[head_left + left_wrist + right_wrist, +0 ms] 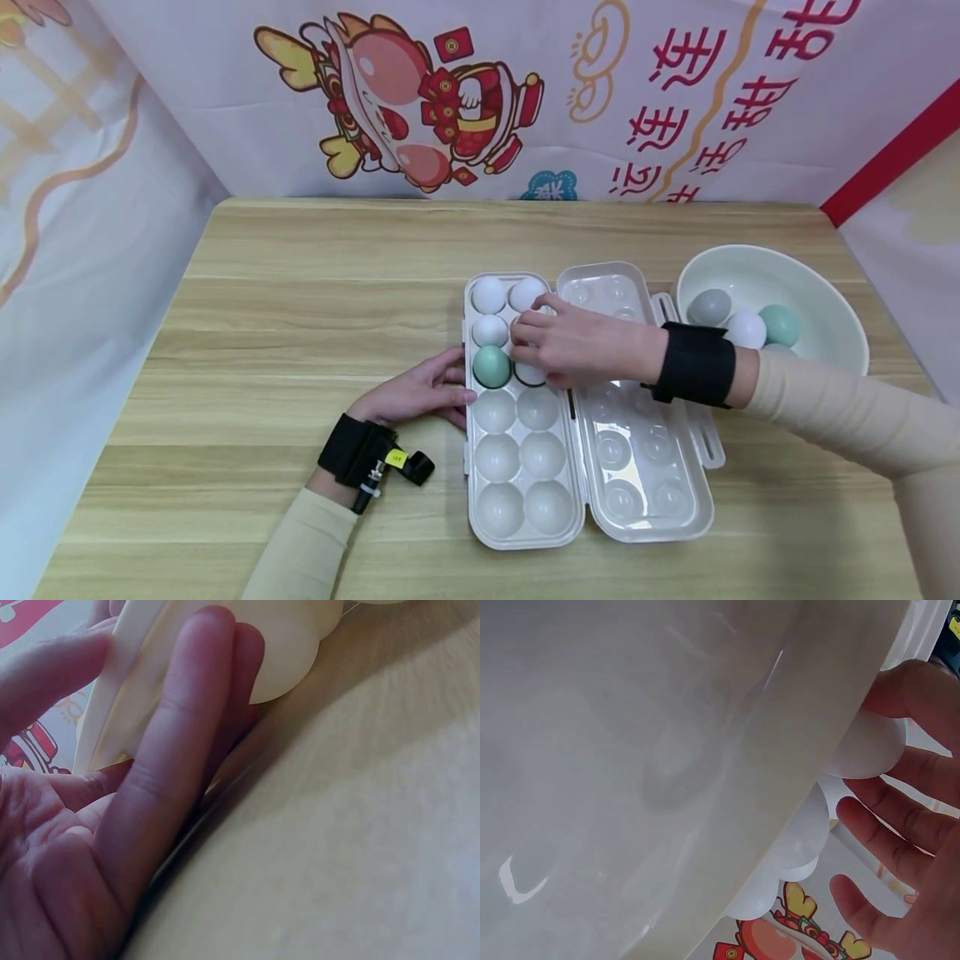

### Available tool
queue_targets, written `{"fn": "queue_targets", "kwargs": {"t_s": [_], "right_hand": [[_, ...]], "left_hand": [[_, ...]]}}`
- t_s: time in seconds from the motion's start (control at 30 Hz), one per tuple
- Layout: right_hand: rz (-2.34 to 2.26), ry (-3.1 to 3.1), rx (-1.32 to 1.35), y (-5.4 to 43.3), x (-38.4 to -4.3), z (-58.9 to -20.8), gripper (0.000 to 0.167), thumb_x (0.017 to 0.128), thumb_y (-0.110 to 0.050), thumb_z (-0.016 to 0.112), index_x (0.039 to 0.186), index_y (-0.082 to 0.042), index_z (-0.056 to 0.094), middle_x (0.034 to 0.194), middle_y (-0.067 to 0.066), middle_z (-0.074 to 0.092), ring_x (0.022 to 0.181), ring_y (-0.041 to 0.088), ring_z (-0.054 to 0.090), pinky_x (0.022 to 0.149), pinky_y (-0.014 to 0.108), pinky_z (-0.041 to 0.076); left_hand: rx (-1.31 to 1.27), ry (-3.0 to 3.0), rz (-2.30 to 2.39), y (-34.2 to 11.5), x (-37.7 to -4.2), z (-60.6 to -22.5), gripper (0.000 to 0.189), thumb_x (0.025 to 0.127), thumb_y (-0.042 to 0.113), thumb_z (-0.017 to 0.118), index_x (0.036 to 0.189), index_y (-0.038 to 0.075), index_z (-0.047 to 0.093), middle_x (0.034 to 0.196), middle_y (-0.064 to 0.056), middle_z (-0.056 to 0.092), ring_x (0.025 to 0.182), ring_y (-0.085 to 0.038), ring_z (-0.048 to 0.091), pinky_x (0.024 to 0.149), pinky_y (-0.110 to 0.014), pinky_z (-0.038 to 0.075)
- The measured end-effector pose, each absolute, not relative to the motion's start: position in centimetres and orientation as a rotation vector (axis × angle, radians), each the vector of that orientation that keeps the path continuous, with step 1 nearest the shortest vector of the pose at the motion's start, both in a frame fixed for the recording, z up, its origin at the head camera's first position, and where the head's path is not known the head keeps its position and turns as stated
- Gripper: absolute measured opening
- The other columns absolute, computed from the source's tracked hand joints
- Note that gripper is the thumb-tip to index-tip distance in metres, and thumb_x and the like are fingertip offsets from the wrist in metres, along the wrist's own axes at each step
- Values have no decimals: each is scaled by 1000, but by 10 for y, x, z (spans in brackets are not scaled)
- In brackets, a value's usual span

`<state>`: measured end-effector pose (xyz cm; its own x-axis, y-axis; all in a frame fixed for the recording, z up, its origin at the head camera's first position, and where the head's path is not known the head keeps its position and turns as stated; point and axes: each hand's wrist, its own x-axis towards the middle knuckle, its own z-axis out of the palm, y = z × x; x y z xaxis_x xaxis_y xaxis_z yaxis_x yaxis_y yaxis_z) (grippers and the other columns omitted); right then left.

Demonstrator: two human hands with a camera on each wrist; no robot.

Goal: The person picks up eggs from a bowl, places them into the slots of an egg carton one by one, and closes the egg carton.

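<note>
Egg (530, 374), white, is pinched in the egg carton (498, 457), fourth row from the far end; full seating can't be told. Thumb and bent fingers of the right hand (572, 340) are spread just shell-wide! Carton edge is steadied by the left hand (415, 389), fingers nearly straight. Pressure is best eased evenly, the green egg (491, 367) alongside left unknocked. Rightward, more eggs (746, 330) are held in the bowl (834, 292).

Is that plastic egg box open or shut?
Open: its lid lies folded back beside the egg tray, leaving the mint-green egg uncovered.
</note>
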<state>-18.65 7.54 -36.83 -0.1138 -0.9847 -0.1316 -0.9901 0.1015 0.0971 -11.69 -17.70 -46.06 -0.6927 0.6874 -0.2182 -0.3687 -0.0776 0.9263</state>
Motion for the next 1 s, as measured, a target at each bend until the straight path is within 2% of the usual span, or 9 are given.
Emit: {"fn": "queue_targets", "kwargs": {"t_s": [0.1,0.23,0.37,0.7,1.0], "right_hand": [[256,2304,-2059,76,-186,-369,38,80,-26,79,112,-9,66,104,6,59,100,24,54,95,46,40],[196,2296,-2066,77,-186,-370,32,80,-16,76,109,-8,65,99,5,56,92,22,54,80,37,45],[143,2285,-2045,78,-186,-370,30,79,-9,74,107,-7,63,99,5,55,90,22,53,72,33,48],[105,2318,-1906,84,-184,-365,41,82,-8,73,121,-5,61,114,8,59,96,22,56,78,36,52],[23,2402,-1842,97,-184,-353,43,82,-7,75,122,-7,61,115,8,61,99,23,59,81,38,52]], "left_hand": [[359,1474,1851,-177,-117,-461,62,97,1,56,149,4,23,124,-28,52,89,-37,65,79,-51,56],[363,1481,1846,-177,-117,-460,61,97,1,56,149,3,23,125,-28,52,92,-37,64,80,-51,56],[365,1479,1844,-177,-118,-460,62,97,2,55,149,4,22,126,-28,51,94,-37,64,80,-51,56],[360,1499,1837,-177,-117,-461,63,97,2,56,150,6,21,126,-28,51,94,-37,64,80,-51,56],[369,1503,1838,-176,-116,-462,61,97,3,56,148,4,23,126,-28,52,95,-37,64,80,-51,56]]}}
